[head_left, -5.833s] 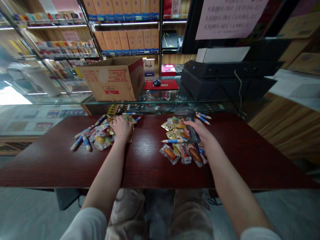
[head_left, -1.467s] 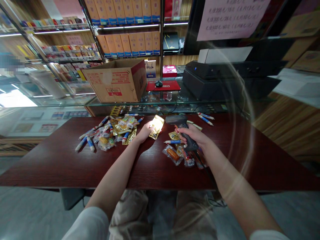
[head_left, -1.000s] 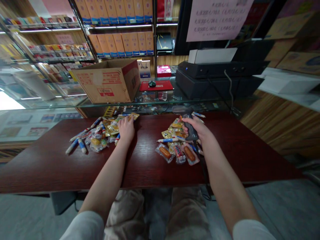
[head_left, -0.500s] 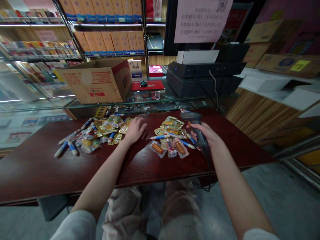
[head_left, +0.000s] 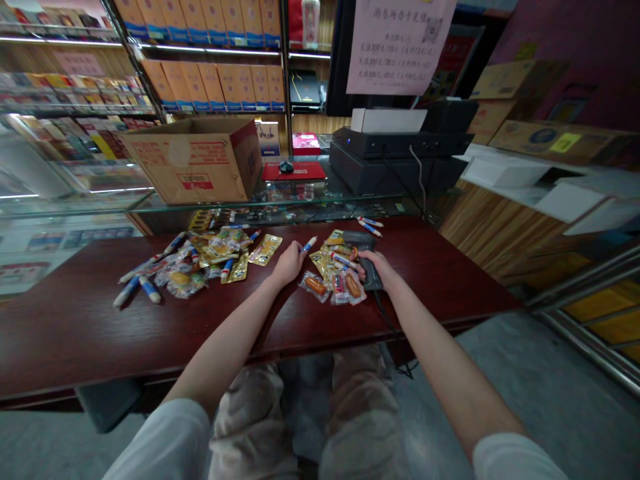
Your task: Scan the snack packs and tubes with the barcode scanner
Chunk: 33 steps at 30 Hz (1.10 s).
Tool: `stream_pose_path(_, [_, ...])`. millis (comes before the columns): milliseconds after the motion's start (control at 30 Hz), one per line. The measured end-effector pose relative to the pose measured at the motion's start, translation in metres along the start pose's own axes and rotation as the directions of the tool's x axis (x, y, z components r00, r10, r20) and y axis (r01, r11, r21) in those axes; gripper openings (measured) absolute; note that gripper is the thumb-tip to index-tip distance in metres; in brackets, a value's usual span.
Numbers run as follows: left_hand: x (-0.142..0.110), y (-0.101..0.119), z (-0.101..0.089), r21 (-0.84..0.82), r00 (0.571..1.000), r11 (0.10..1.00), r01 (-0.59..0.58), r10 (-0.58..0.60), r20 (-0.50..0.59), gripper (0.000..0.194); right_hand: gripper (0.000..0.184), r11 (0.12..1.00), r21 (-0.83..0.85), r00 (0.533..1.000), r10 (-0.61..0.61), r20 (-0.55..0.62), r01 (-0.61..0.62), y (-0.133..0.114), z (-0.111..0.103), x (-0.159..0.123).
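Note:
My left hand (head_left: 289, 263) is closed around a blue-and-white pen-shaped stick (head_left: 309, 245), its tip pointing up and away. In my right hand (head_left: 379, 267) is a dark barcode scanner (head_left: 367, 272), its head over the right edge of a small pile. That pile has gold packets (head_left: 334, 239), another blue-and-white stick (head_left: 344, 261) and wrapped sausages (head_left: 315, 285) at its front. To the left lies a larger heap of gold packets (head_left: 220, 247), clear wrapped snacks (head_left: 181, 279) and several similar sticks (head_left: 150, 289). One gold packet (head_left: 267, 249) lies between that heap and my left hand.
Two more sticks (head_left: 370, 225) lie at the back right of the dark red table (head_left: 210, 340). Behind are an open cardboard box (head_left: 193, 167), a mouse (head_left: 286, 167) on a red mat, and a black cash drawer (head_left: 355, 170). The scanner's cable (head_left: 387, 317) hangs off the front edge.
My left hand has moved right from the larger heap and now grips a stick. My right hand has brought the scanner left, over the smaller pile. Two sticks now show together at the back right.

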<state>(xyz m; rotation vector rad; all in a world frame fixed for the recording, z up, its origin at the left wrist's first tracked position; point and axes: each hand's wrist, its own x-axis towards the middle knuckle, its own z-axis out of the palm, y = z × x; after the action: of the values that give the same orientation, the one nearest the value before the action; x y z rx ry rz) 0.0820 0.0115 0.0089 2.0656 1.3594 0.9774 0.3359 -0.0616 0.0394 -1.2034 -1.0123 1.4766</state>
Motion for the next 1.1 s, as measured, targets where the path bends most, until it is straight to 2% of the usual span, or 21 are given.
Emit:
stream_pose_path(67, [0.004,-0.002,-0.004,-0.218,0.994,0.972,0.088,-0.099,-0.040,0.010,0.027,1.000,-0.006,1.000,0.025,-0.016,-0.025,-0.003,0.000,0.009])
stream_pose_path(133, [0.006,-0.002,-0.009,-0.468,0.988,0.875,0.121,-0.152,-0.029,0.017,0.027,0.998,-0.047,0.999,0.027,-0.035,-0.028,-0.006,0.000,0.016])
stream_pose_path(233, [0.007,-0.001,-0.019,-0.794,0.979,0.583,0.170,-0.191,0.070,0.027,0.030,0.997,-0.083,0.999,0.000,-0.051,-0.004,-0.008,0.003,0.023])
stream_pose_path(300, [0.007,-0.001,-0.028,-0.898,0.971,0.387,0.210,-0.189,0.145,0.027,0.034,0.996,-0.082,0.999,-0.035,-0.027,0.033,-0.009,0.008,0.023])
stream_pose_path(333, [0.007,-0.001,-0.032,-0.920,0.968,0.324,0.221,-0.186,0.167,0.026,0.036,0.995,-0.079,0.999,-0.054,-0.004,0.053,-0.010,0.011,0.022])
stream_pose_path(433, [0.009,-0.005,-0.042,-0.932,0.960,0.260,0.251,-0.189,0.206,0.022,0.039,0.992,-0.077,0.992,-0.098,0.073,0.104,-0.013,0.023,0.016])
stream_pose_path(533, [0.011,-0.010,-0.046,-0.917,0.958,0.296,0.265,-0.186,0.217,0.028,0.035,0.986,-0.065,0.981,-0.142,0.130,0.152,-0.016,0.033,0.007])
stream_pose_path(600, [0.011,-0.011,-0.045,-0.902,0.968,0.358,0.239,-0.159,0.194,0.032,0.034,0.983,-0.050,0.973,-0.164,0.163,0.175,-0.018,0.038,0.002])
stream_pose_path(700, [0.009,-0.011,-0.041,-0.825,0.985,0.539,0.169,-0.112,0.129,0.036,0.036,0.986,-0.062,0.971,-0.137,0.196,0.152,-0.018,0.041,-0.005])
stream_pose_path(800, [0.006,-0.007,-0.036,-0.655,0.996,0.751,0.085,-0.082,0.034,0.039,0.037,0.990,-0.083,0.972,-0.098,0.211,0.118,-0.018,0.042,-0.008])
stream_pose_path(867, [0.005,-0.003,-0.034,-0.547,0.999,0.836,0.048,-0.054,0.005,0.038,0.036,0.990,-0.079,0.969,-0.100,0.225,0.120,-0.016,0.041,-0.008])
stream_pose_path(1000, [0.003,0.002,-0.034,-0.401,0.999,0.915,-0.035,0.024,-0.033,0.030,0.034,0.986,-0.066,0.958,-0.131,0.256,0.153,-0.010,0.037,-0.003])
stream_pose_path(1100, [0.003,0.004,-0.034,-0.332,0.996,0.940,-0.076,0.084,0.010,0.028,0.032,0.983,-0.068,0.954,-0.149,0.261,0.172,-0.007,0.035,0.000])
